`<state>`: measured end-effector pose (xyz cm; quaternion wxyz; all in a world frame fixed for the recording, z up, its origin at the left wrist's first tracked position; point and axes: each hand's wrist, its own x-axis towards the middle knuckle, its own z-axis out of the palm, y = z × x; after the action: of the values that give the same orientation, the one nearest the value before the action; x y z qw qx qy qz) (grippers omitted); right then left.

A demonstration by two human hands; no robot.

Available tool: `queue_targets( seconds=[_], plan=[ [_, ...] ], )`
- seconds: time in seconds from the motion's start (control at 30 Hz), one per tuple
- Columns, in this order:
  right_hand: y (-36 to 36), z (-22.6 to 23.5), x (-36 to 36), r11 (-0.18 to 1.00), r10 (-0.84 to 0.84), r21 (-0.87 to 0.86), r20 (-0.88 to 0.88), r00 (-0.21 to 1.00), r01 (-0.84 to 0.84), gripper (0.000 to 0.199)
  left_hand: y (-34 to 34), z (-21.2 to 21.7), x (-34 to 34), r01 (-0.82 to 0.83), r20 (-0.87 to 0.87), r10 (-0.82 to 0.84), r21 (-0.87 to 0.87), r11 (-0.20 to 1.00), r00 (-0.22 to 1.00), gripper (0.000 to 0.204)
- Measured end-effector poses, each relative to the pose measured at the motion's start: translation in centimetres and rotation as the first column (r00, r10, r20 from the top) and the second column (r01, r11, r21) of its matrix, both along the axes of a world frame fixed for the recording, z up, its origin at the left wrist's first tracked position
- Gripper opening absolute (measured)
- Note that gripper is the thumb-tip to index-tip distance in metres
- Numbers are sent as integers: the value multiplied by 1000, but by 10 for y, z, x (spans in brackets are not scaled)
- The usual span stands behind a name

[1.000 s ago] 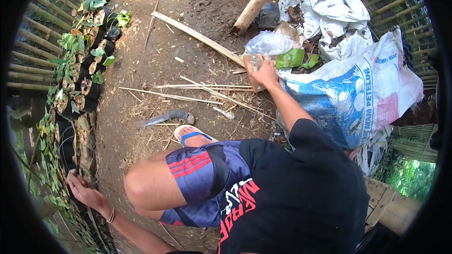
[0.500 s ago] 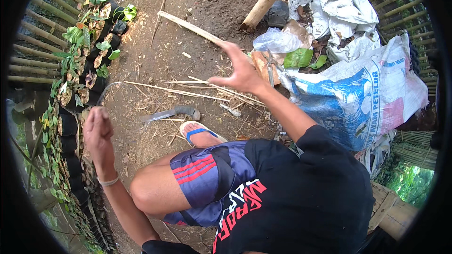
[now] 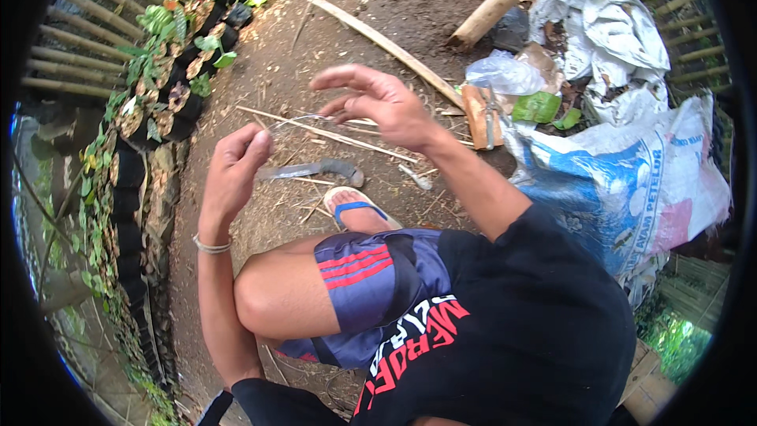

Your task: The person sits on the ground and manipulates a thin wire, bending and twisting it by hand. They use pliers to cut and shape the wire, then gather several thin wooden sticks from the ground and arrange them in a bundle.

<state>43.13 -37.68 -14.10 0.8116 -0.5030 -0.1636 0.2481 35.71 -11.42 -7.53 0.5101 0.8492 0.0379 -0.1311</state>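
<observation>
My left hand (image 3: 233,167) is closed, thumb pressed against the fingers, on a thin wire-like strand (image 3: 290,120). From that pinch the strand runs rightward to the fingertips of my right hand (image 3: 388,109). My right hand is slightly blurred, its fingers bent and spread apart; whether they touch the strand is hard to see. On the ground below the hands lies a knife (image 3: 339,170) with a dark curved handle. Several thin split bamboo strips (image 3: 347,140) lie behind it, partly covered by my right hand.
A long pale bamboo slat (image 3: 386,46) lies farther off. A bamboo pole (image 3: 505,1), an orange-brown piece (image 3: 477,117) and white and blue sacks (image 3: 607,173) are on the right. Potted plants (image 3: 177,99) line the left. My sandalled foot (image 3: 359,211) stands near the knife.
My left hand has moved right and slightly up with the strand. My right hand has turned in toward the strand's far end. The view has shifted, so the ground appears farther right.
</observation>
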Motion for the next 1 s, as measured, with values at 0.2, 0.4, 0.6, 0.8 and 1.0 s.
queue_targets(
  seconds=[0.2,0.4,0.6,0.8,1.0],
  plan=[
    [11,-2,-13,949,110,-315,326,939,-1,32,-13,-9,14,45,71,-40,-66,997,997,27],
    [-46,-61,8,949,84,-309,86,993,-54,39,-8,-22,-4,95,36,-89,-181,979,995,46],
    [-217,-199,51,776,-531,-507,-204,822,375,35,51,-38,-49,-173,-84,165,-108,979,983,48],
    [-315,-282,40,-486,-336,-762,615,713,428,52,90,-48,-117,-190,-287,171,-40,981,942,43],
    [-165,-246,23,149,78,-808,585,807,571,63,108,-48,-138,-299,-343,270,-34,954,900,42]
  ],
)
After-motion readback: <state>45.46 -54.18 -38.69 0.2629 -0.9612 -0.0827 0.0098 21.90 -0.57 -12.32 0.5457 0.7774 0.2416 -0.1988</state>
